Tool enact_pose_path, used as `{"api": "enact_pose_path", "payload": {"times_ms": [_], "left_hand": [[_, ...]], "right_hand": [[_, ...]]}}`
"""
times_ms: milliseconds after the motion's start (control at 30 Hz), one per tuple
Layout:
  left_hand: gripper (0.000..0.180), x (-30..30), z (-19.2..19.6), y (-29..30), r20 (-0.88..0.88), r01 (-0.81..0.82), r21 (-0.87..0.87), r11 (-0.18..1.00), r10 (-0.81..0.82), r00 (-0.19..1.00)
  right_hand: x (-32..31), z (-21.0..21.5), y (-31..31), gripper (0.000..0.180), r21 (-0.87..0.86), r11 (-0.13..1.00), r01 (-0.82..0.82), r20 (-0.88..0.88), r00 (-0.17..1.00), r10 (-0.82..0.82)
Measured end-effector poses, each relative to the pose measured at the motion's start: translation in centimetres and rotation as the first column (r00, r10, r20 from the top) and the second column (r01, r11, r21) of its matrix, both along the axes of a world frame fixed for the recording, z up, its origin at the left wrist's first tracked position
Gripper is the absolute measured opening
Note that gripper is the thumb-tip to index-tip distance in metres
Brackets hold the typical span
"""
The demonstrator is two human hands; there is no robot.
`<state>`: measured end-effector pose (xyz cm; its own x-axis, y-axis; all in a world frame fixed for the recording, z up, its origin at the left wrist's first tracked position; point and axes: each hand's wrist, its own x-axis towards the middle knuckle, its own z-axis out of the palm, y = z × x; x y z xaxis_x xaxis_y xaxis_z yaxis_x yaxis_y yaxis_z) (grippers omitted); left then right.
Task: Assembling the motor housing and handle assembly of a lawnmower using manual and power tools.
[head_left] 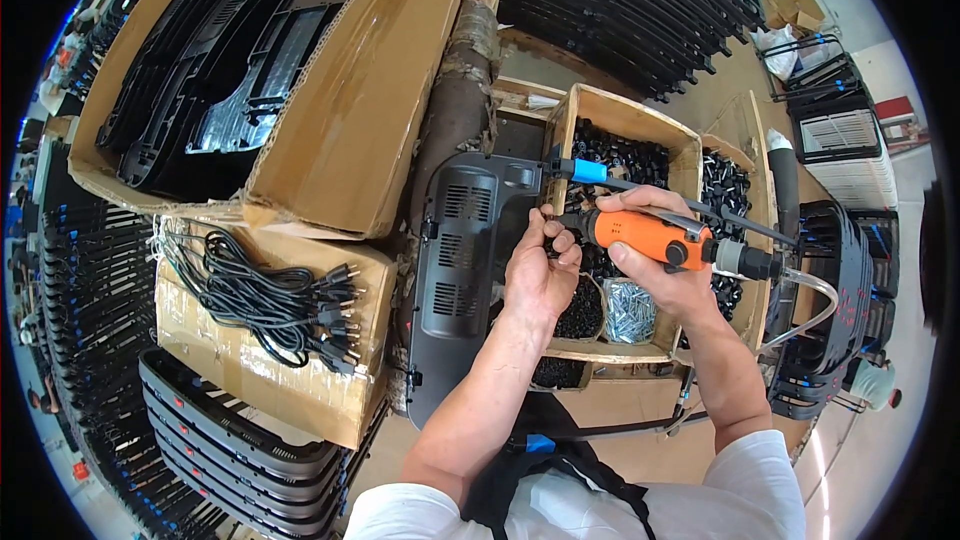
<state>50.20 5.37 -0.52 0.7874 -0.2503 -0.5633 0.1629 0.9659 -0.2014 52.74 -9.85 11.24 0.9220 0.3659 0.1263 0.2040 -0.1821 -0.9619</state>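
My right hand (655, 265) grips an orange pneumatic screwdriver (650, 237), held level with its tip pointing left. My left hand (540, 275) pinches the tip of that tool, fingers closed around the bit at the right edge of a black vented plastic panel (460, 270). The panel stands upright on edge in front of me. A hose fitting (745, 260) leaves the tool's rear toward the right. Whether a screw sits between my left fingers is hidden.
A wooden compartment box (620, 110) behind my hands holds black parts and a bag of silver screws (630, 310). Black power cords (280, 300) lie on a cardboard box at left. Stacks of black panels (240, 450) surround the bench; an open carton (350, 110) leans above.
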Motion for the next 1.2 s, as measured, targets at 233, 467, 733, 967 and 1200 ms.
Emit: {"api": "enact_pose_path", "payload": {"times_ms": [233, 467, 733, 967, 1200], "left_hand": [[0.020, 2.2, 1.1, -0.9, -0.055, 0.103, 0.025, 0.994, -0.101, 0.993], [0.021, 3.9, -1.1, -1.4, 0.067, 0.044, -0.068, 0.997, -0.039, 0.997], [0.025, 4.7, -0.8, -1.3, 0.076, 0.054, -0.013, 0.998, -0.052, 0.996], [0.027, 3.2, -0.1, -1.9, -0.001, 0.149, 0.217, 0.965, -0.152, 0.988], [0.028, -0.5, -1.3, -1.8, -0.031, 0.222, 0.334, 0.916, -0.225, 0.974]], "right_hand": [[1.4, 0.5, -0.9, 0.049, -0.044, 0.998, 0.049, -0.042, 0.998, -0.051], [3.7, 1.5, -0.1, 0.051, -0.036, 0.997, 0.065, -0.091, 0.994, -0.068], [5.4, 1.4, 1.0, 0.051, -0.056, 0.994, 0.091, -0.083, 0.992, -0.096], [7.9, -0.3, 1.7, 0.046, -0.035, 0.994, 0.106, -0.058, 0.992, -0.108], [9.0, -1.1, 3.2, 0.043, -0.025, 0.999, 0.033, -0.113, 0.993, -0.036]]}}
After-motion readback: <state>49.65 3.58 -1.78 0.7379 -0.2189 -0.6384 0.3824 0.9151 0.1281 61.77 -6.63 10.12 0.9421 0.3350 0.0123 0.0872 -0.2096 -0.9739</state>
